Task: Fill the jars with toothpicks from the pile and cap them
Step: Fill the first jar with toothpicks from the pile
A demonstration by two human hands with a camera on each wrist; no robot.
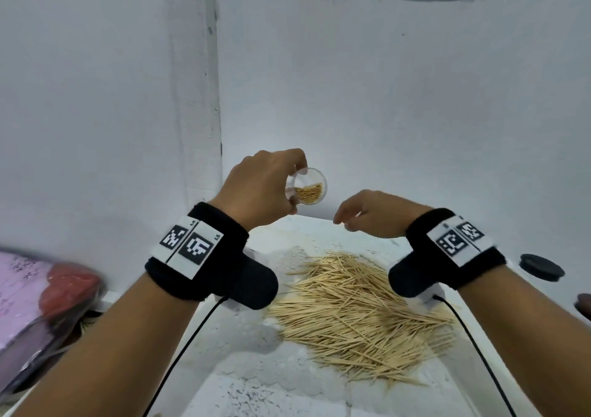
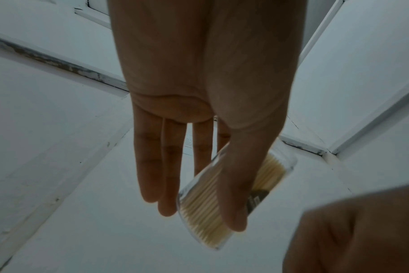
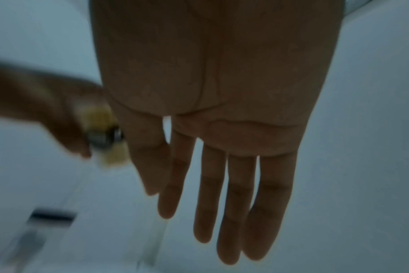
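Nearest me, the pile (image 1: 358,314) lies loose on the surface (image 1: 256,336): light, stiff, splintery sticks, best pinched in small bunches. Beyond it my right hand (image 1: 377,213) hovers, fingers relaxed and holding nothing. Farther left, my left hand (image 1: 259,189) pinches the part-filled jar (image 1: 308,191), tilted; smooth clear walls look slippery, so I grip its sides. Only the left wrist view shows the toothpicks packed lengthwise inside.

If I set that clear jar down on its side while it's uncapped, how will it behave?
The jar, held by the left hand, looks round and smooth-walled, so it would probably roll. Its mouth is open and the toothpicks inside lie loose, so some would likely slide out. It looks light and easily nudged.
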